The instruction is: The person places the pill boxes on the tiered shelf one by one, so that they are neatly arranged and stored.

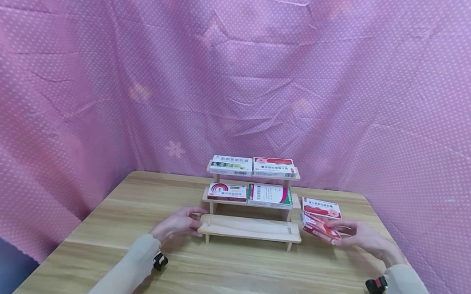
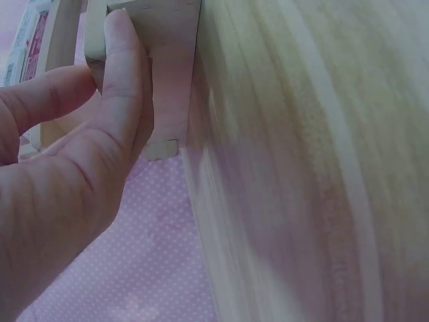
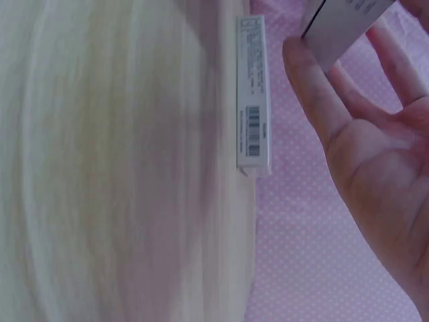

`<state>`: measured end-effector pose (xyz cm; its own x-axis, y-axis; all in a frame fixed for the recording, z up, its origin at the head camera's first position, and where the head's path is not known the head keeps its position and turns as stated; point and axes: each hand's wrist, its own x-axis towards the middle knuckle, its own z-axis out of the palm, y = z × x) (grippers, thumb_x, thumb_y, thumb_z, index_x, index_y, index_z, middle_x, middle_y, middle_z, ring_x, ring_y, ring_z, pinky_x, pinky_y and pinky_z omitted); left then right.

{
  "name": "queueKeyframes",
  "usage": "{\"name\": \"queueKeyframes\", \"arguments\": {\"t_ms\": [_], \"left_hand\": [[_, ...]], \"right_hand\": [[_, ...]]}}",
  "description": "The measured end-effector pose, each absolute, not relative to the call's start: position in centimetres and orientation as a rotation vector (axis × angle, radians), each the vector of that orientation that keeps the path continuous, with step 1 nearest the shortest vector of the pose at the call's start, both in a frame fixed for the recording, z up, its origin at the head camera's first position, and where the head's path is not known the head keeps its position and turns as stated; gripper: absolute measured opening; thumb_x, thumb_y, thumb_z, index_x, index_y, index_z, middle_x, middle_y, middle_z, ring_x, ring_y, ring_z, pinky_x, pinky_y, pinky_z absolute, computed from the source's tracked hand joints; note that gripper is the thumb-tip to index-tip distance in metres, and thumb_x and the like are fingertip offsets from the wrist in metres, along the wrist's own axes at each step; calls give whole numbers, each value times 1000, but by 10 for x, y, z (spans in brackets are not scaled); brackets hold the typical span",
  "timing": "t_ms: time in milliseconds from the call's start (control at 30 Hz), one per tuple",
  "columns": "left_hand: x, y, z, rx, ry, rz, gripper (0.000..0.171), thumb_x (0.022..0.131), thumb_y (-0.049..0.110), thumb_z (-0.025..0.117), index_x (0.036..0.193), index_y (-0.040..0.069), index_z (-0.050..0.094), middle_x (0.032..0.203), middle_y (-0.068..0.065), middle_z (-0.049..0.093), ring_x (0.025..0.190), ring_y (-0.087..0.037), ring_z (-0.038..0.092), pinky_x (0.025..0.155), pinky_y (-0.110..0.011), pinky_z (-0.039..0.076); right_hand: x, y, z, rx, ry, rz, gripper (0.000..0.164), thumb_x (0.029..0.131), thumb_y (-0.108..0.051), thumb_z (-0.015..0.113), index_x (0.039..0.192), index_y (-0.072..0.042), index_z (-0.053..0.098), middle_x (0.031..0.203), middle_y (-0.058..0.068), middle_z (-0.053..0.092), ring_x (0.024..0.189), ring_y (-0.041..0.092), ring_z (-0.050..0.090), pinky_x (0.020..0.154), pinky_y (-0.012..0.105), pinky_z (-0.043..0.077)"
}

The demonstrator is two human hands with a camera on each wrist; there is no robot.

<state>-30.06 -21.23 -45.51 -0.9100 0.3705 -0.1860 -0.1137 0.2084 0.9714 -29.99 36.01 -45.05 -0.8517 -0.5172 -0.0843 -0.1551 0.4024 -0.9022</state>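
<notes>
At the left end of a three-step wooden display rack, my left hand has its thumb and fingers about the lowest board's end. The left wrist view shows this hand close up, the wooden board between thumb and fingers. To the rack's right, my right hand pinches a red medicine box, tilted above the tabletop. In the right wrist view the held box shows a pale side by the fingertips of the right hand. Another red-and-white medicine box lies just behind it.
Two medicine boxes, a green-and-white one and a red-and-white one, lie on the top step. The middle step carries a box with pink arcs and a green-edged box. A pink dotted cloth hangs behind the wooden table.
</notes>
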Motion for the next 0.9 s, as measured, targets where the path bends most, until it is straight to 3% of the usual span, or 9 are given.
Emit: {"name": "queueKeyframes", "arguments": {"t_ms": [133, 333, 633, 900], "left_hand": [[-300, -213, -455, 231, 2102, 1760, 57, 90, -8, 53, 143, -10, 35, 118, -27, 54, 92, -27, 66, 87, -43, 60], [-300, -212, -455, 263, 2109, 1760, 55, 90, -6, 53, 142, -12, 35, 119, -28, 55, 93, -26, 66, 87, -41, 60], [-300, -210, -457, 256, 2144, 1743, 56, 89, -6, 55, 141, -13, 36, 119, -30, 56, 92, -26, 66, 86, -40, 61], [-303, -210, -458, 237, 2133, 1769, 57, 88, -10, 54, 141, -14, 35, 117, -29, 56, 91, -25, 66, 86, -40, 61]], "right_hand": [[-299, 350, -446, -622, 2282, -1415, 52, 88, -9, 69, 137, -4, 55, 138, 3, 57, 118, 2, 53, 95, 20, 50], [-298, 333, -443, -632, 2292, -1415, 50, 86, -11, 71, 134, -4, 57, 136, 13, 57, 116, 4, 56, 93, 20, 51], [-292, 325, -443, -793, 2221, -1415, 48, 87, -5, 69, 134, -1, 58, 131, 2, 62, 112, 10, 61, 92, 20, 51], [-292, 288, -432, -761, 2233, -1390, 48, 87, -13, 71, 132, -3, 59, 128, 12, 64, 107, 16, 62, 88, 21, 52]]}}
